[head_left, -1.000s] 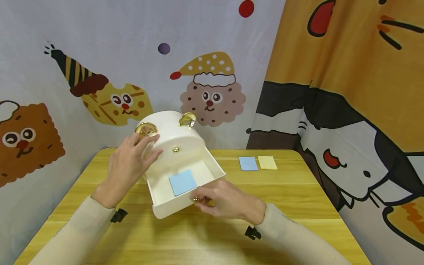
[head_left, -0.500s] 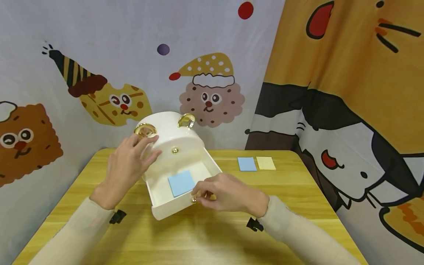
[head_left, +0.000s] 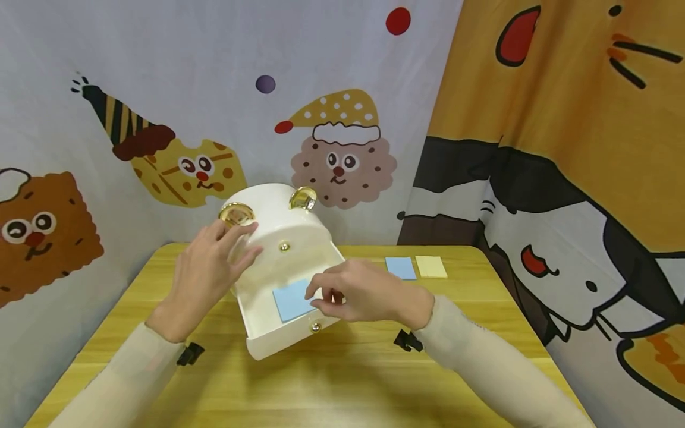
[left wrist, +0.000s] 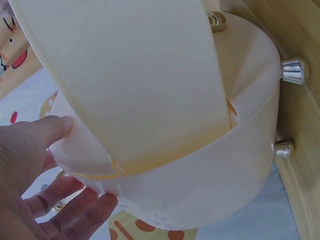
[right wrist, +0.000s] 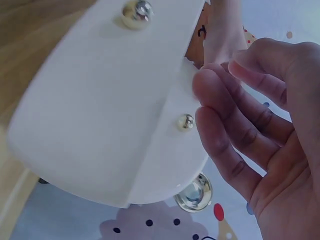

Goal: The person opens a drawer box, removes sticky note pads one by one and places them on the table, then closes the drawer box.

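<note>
A white cabinet (head_left: 270, 208) with gold ears has its lower drawer (head_left: 275, 343) pulled out. Inside that drawer lies a blue sticky note pad (head_left: 291, 302), partly covered from view by my right hand. My left hand (head_left: 206, 270) holds the cabinet's left side; in the left wrist view its thumb is at the front face and its fingers (left wrist: 102, 207) at the curved shell. Above the drawer's right side hovers my right hand (head_left: 361, 291), fingers loosely bent and holding nothing. The drawer's gold knob (head_left: 316, 327) is just below it, apart from the fingers.
On the wooden table (head_left: 428, 368), a second blue sticky note pad (head_left: 401, 268) and a yellow one (head_left: 431, 267) lie side by side at the back right. A smaller gold knob (head_left: 285, 246) marks the cabinet's upper front. A printed curtain (head_left: 342, 59) hangs behind.
My right hand has let go of the drawer knob and risen up and back over the drawer. The left hand stays on the cabinet, and the drawer remains out.
</note>
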The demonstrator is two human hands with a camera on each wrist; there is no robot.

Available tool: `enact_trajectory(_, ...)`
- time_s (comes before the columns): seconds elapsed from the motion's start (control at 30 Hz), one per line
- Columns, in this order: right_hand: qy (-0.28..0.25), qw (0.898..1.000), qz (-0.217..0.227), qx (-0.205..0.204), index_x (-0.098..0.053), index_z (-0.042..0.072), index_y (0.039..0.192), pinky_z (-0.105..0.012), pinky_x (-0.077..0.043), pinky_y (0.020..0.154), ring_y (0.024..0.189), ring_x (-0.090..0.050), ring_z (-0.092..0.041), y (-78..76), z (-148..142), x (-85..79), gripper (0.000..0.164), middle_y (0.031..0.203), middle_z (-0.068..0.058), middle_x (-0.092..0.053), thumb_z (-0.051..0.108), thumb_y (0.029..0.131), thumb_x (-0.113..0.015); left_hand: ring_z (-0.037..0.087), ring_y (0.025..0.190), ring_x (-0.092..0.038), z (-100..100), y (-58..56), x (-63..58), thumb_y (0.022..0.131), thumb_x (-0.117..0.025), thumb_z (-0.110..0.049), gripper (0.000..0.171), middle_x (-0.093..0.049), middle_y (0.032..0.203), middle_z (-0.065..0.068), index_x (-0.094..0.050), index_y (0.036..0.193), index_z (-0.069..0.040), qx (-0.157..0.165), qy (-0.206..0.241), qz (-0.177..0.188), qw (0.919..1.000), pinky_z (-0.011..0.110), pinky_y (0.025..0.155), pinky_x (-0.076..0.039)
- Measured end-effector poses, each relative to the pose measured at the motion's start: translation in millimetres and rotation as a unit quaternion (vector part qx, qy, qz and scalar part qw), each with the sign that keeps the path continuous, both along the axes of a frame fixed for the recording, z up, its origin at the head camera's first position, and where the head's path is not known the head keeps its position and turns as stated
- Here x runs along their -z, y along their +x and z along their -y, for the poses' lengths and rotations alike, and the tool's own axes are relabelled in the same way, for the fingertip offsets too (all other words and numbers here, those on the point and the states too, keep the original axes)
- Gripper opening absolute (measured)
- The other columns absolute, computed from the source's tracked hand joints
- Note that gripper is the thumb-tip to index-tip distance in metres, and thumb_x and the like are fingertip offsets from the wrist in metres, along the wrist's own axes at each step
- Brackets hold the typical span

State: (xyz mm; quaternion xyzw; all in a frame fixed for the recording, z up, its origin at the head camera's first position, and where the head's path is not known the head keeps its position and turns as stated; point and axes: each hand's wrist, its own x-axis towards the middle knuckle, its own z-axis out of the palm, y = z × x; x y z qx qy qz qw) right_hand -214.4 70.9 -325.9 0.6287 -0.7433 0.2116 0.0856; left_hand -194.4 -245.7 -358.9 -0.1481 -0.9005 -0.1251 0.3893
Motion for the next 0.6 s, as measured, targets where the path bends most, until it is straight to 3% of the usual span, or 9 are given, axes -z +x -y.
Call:
enact_trajectory(0.33,0.032,0.999,-0.022,-0.004,-0.077,0.019,0.108,-0.007,-0.05,0.07,0.072,-0.067,0.003,-17.2,20.1,-20.8,0.008,0.085,0.012,-0.074,0.02,0.101,-0.072,0.014,0.063,-0.035,-0.1,0.7,-1.0,0.086,-0.092,-0.034,0.046,-0.047,0.08,0.0,-0.078,0.128,-0.023,-0.003,0.0,-0.009,1.0,0.024,0.044,-0.026)
enact_trajectory(0.6,0.059,0.998,-0.028,-0.003,-0.078,0.022,0.108,-0.01,-0.052,0.07,0.076,-0.07,0.001,-31.4,33.1,-25.0,0.01,0.088,0.013,-0.075,0.021,0.101,-0.071,0.014,0.064,-0.034,-1.3,0.8,0.2,0.087,-0.091,-0.036,0.046,-0.046,0.081,0.0,-0.077,0.13,-0.025,-0.009,-0.005,-0.002,0.9999,0.024,0.044,-0.027)
